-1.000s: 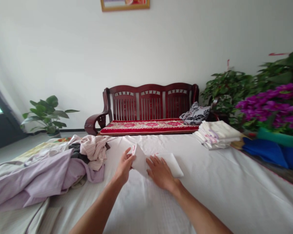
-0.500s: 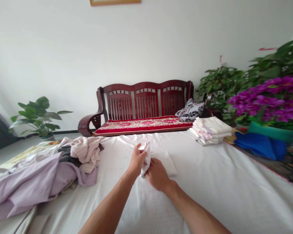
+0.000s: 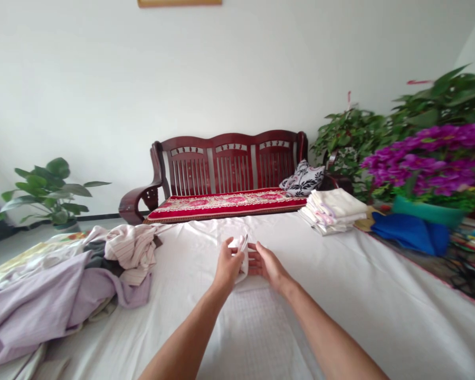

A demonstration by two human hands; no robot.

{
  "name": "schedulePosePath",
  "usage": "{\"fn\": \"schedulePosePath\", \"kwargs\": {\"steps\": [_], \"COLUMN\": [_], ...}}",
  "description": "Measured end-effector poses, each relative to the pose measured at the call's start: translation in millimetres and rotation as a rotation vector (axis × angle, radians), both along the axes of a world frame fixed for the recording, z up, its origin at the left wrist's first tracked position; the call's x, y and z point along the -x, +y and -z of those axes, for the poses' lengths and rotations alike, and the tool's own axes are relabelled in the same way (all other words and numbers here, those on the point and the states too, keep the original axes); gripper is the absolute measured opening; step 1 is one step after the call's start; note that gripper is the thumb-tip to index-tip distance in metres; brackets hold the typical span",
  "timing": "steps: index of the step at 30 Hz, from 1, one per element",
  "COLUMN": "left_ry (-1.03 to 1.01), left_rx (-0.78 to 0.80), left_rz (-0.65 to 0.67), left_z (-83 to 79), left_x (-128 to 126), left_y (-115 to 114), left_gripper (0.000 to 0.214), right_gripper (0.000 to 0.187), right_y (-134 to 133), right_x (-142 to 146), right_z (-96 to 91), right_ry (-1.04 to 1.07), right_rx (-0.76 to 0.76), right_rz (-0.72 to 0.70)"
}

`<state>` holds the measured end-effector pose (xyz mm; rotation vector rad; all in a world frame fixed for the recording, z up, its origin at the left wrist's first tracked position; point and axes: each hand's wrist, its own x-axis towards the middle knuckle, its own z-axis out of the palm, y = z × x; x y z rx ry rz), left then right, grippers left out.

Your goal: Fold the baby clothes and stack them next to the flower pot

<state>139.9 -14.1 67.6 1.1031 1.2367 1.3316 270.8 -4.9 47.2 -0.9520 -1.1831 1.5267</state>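
Observation:
My left hand [image 3: 227, 265] is closed on a small folded white cloth [image 3: 241, 254] with a pink edge, holding it upright over the white sheet [image 3: 340, 295]. My right hand [image 3: 267, 262] is just to the cloth's right, fingers stretched out flat and touching its side. Both forearms reach in from the bottom of the view.
A heap of unfolded lilac and striped clothes [image 3: 63, 285] lies at the left. A stack of folded white cloths [image 3: 334, 210] sits at the back right, beside blue fabric [image 3: 409, 232] and potted purple flowers [image 3: 431, 163]. A red wooden bench [image 3: 225, 177] stands behind.
The left hand has folded the cloth's raised flap over to the right, making a smaller bundle. The right hand slid off the cloth to its right side. The camera has turned a little to the right.

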Motion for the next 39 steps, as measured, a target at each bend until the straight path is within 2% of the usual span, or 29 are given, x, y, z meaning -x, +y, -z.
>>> {"fn": "schedulePosePath", "kwargs": {"steps": [2, 3, 6, 8, 11, 13, 15, 19, 22, 25, 29, 32, 34, 35, 37, 39], "left_ry": [-0.028, -0.054, -0.121, -0.080, 0.136, 0.314, 0.488, 0.839, 1.065, 1.243, 1.348, 1.327, 1.284, 1.259, 1.216, 1.194], "left_rx": [-0.005, -0.006, -0.031, -0.107, -0.271, -0.339, -0.382, -0.525, -0.495, -0.421, -0.390, -0.388, -0.393, -0.395, -0.399, -0.393], "left_rz": [0.018, 0.033, 0.054, 0.004, -0.121, -0.158, -0.110, 0.092, 0.140, 0.131, 0.104, 0.106, 0.102, 0.100, 0.106, 0.123], "left_z": [6.9, 10.2, 16.8, 18.5, 20.1, 23.6, 30.1, 44.3, 45.4, 38.7, 33.6, 36.6, 39.2, 40.1, 40.8, 40.2], "left_x": [-7, -10, -11, -4, 11, 20, 23, 15, 4, -6, -15, -18, -19, -19, -19, -18], "left_y": [1, 2, 5, 6, 7, 8, 8, 5, -2, -12, -21, -21, -19, -19, -18, -18], "left_gripper": [0.068, 0.067, 0.059, 0.053, 0.046, 0.043, 0.040, 0.045, 0.051, 0.053, 0.051, 0.049, 0.047, 0.046, 0.046, 0.046], "right_gripper": [0.061, 0.060, 0.052, 0.042, 0.030, 0.030, 0.033, 0.038, 0.043, 0.044, 0.042, 0.047, 0.051, 0.051, 0.051, 0.051], "right_y": [0, -1, -2, -1, 0, 1, 2, 3, 5, 7, 10, 9, 7, 5, 2, 1], "right_x": [-5, -6, -5, -4, -7, -11, -16, -27, -38, -48, -56, -54, -47, -42, -33, -26], "right_z": [-1.8, -2.1, -1.1, -0.3, -1.4, -3.9, -6.7, -11.6, -13.1, -11.0, -6.3, -9.1, -13.2, -14.5, -13.6, -6.2], "right_ry": [0.004, -0.019, -0.084, -0.134, -0.190, -0.191, -0.178, -0.147, -0.149, -0.201, -0.486, -0.862, -1.071, -1.136, -1.204, -1.255], "right_rx": [0.050, 0.034, -0.018, -0.011, 0.011, 0.034, 0.059, 0.062, 0.055, 0.056, 0.029, -0.108, -0.310, -0.420, -0.588, -0.641], "right_rz": [-0.108, -0.117, -0.048, 0.020, 0.125, 0.146, 0.129, 0.096, 0.080, 0.077, 0.128, 0.333, 0.476, 0.498, 0.445, 0.344]}}
